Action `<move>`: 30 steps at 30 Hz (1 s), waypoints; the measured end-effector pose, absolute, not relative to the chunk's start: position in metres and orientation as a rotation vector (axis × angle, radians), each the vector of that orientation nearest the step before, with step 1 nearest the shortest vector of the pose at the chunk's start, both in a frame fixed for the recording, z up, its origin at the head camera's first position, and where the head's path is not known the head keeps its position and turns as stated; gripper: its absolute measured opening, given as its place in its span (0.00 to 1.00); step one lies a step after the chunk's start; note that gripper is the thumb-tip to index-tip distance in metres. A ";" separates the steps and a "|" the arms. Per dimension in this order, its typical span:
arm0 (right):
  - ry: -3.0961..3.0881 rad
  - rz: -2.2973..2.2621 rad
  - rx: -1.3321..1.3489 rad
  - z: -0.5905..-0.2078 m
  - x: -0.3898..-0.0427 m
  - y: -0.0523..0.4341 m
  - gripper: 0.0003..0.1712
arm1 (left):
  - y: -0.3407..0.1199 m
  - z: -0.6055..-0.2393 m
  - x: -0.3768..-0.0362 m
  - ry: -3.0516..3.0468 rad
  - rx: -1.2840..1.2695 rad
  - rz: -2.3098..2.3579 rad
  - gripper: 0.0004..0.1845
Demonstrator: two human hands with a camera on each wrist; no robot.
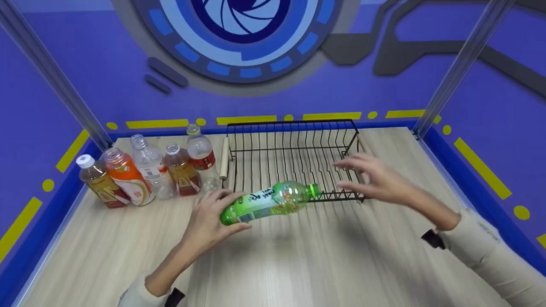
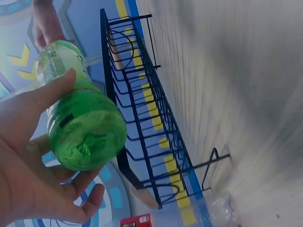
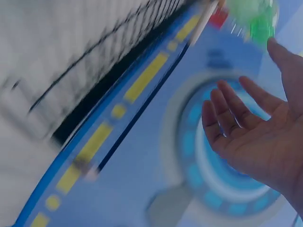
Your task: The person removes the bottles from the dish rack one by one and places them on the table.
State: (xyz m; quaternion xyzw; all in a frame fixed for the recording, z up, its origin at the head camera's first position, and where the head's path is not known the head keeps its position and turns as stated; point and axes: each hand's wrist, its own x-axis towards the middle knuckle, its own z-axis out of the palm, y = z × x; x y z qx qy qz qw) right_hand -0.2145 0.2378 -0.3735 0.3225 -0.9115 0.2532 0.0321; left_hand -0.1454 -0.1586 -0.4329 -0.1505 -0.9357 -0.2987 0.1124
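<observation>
My left hand [image 1: 209, 219] grips the bottom end of a green plastic bottle [image 1: 266, 202] lying sideways in the air, its green cap pointing right. In the left wrist view the thumb and fingers wrap round the green base of the bottle [image 2: 87, 127]. My right hand [image 1: 375, 177] hovers off the cap end, fingers spread and holding nothing; the right wrist view shows its palm and loosely bent fingers [image 3: 227, 113]. Behind the bottle stands a black wire rack [image 1: 290, 149] with wooden side handles, partly covered by the bottle and right hand.
Several bottles stand at the left: a white-capped brown one [image 1: 102, 183], an orange one [image 1: 130, 179], a clear one [image 1: 151, 166], a smaller brown-labelled one [image 1: 182, 172] and a red-labelled one [image 1: 202, 155] near the rack. The wooden table [image 1: 273, 273] meets blue-purple walls [image 1: 51, 106].
</observation>
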 end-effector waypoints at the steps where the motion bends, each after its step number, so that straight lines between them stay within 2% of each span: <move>1: -2.810 0.811 0.957 -0.374 -0.221 0.248 0.26 | -0.162 -0.432 -0.145 -2.753 -0.409 -0.873 0.36; 4: -2.817 0.893 0.852 -0.377 -0.240 0.276 0.20 | -0.173 -0.428 -0.146 -2.769 -0.321 -0.887 0.36; 8: -2.795 0.954 0.802 -0.390 -0.260 0.307 0.18 | -0.189 -0.424 -0.146 -2.762 -0.225 -0.989 0.36; 17: -2.936 0.983 0.764 -0.413 -0.279 0.341 0.26 | -0.231 -0.414 -0.145 -2.743 0.018 -1.491 0.38; 30: -3.104 1.224 0.771 -0.418 -0.283 0.348 0.31 | -0.271 -0.412 -0.135 -2.568 0.262 -1.675 0.41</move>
